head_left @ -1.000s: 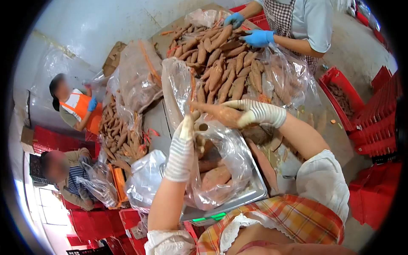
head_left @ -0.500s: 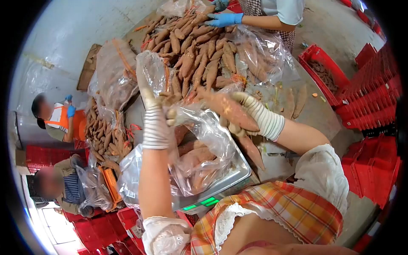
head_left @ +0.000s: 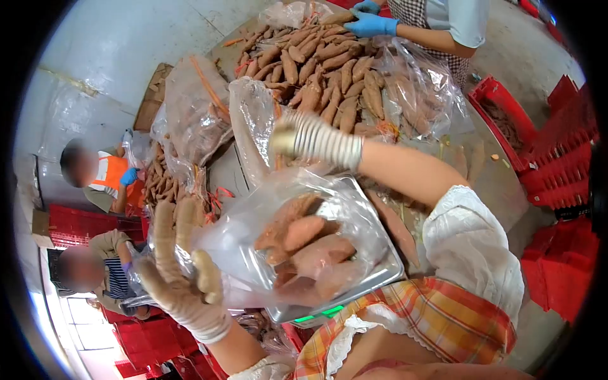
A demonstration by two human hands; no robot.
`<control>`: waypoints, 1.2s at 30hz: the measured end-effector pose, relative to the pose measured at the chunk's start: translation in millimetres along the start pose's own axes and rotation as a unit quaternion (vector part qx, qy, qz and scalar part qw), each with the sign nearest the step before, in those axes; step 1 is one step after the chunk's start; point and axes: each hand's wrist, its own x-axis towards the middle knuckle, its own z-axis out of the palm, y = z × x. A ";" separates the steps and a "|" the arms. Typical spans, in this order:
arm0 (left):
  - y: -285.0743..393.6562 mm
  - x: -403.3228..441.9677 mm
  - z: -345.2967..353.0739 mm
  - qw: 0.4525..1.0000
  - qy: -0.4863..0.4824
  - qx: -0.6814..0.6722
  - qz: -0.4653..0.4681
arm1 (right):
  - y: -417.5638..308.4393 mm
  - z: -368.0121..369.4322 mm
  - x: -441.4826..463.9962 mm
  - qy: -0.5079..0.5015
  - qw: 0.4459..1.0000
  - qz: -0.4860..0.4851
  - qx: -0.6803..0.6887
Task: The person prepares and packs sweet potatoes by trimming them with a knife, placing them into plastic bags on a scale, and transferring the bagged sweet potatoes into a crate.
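Note:
My left hand (head_left: 183, 269), in a pale glove, is raised at the left of the scale with its fingers spread and nothing in them. My right hand (head_left: 310, 136), in a glove with a striped cuff, hovers between the sweet potato pile (head_left: 316, 69) and the scale. Motion smears its fingers, so I cannot make out a grip. Below both hands, a clear plastic bag (head_left: 228, 237) lies with its mouth spread, several sweet potatoes (head_left: 316, 253) inside. It rests on a metal scale (head_left: 396, 269) with a green display. One long sweet potato (head_left: 396, 228) lies beside the scale's right edge.
A co-worker's blue-gloved hand (head_left: 373, 25) touches the pile at the top. Two more people work at the left. Filled plastic bags (head_left: 196, 107) stand beyond the scale. Red crates (head_left: 563, 145) are stacked at the right, one holding sweet potatoes.
My left hand has moved down and left, off the bag's edge, and spread its fingers. My right hand has swung up and left; the sweet potato it held no longer shows in it.

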 end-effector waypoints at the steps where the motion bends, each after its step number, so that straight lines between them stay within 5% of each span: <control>1: -2.3 -0.8 -2.0 1.000 0.009 0.005 -0.020 | 16.3 -19.7 30.3 0.096 0.992 -0.002 -0.083; 3: -13.8 -3.0 -8.4 0.999 -0.001 0.024 -0.028 | 82.4 -49.0 87.1 0.174 0.904 -0.101 -0.377; 6: -28.0 1.3 -11.2 0.997 -0.027 0.029 -0.073 | 118.8 -64.8 102.2 0.054 0.669 -0.131 -0.730; 8: -36.4 6.3 -10.9 0.995 -0.015 0.054 -0.079 | 124.3 -65.8 116.2 -0.019 0.685 -0.086 -0.723; 10: -46.2 9.7 -12.5 0.991 -0.038 0.086 -0.096 | 95.8 -72.5 99.1 -0.018 0.780 -0.053 -0.623; 11: -49.7 14.6 -6.3 0.985 -0.017 0.105 -0.137 | 85.2 -71.8 77.4 0.112 0.918 -0.061 -0.376; 12: -55.5 14.6 3.8 0.977 0.002 0.113 -0.180 | 78.9 -72.7 45.1 0.232 0.966 -0.058 -0.103; 14: -78.4 16.5 3.4 0.971 -0.019 0.204 -0.127 | 71.6 -66.7 6.8 0.183 0.932 -0.137 0.280; 16: -96.5 28.0 16.4 0.962 0.010 0.073 -0.264 | 33.3 -55.4 -45.9 0.100 0.871 -0.113 0.468; 18: -106.1 30.1 30.6 0.956 0.001 0.075 -0.285 | 23.5 -45.5 -80.2 0.054 0.837 -0.118 0.531; 22: -116.9 33.6 49.3 0.946 0.006 0.076 -0.314 | 13.7 -41.7 -131.0 -0.003 0.823 -0.122 0.554; 24: -123.5 34.7 54.9 0.947 0.024 0.059 -0.314 | 5.9 -45.5 -150.7 0.005 0.900 -0.084 0.427; 28: -131.3 38.5 61.2 0.963 0.008 0.108 -0.246 | -7.9 -45.2 -175.3 0.047 0.969 -0.063 0.236; 30: -146.5 43.0 59.7 0.971 -0.011 0.178 -0.157 | -8.1 -43.9 -184.5 0.054 0.969 -0.081 0.227; 33: -156.8 47.1 61.6 0.967 -0.005 0.185 -0.176 | -12.4 -43.2 -194.1 0.101 0.990 -0.099 0.023; 36: -143.8 65.7 46.5 0.964 0.025 0.094 -0.249 | -4.8 -45.7 -197.0 0.101 0.982 -0.049 0.151</control>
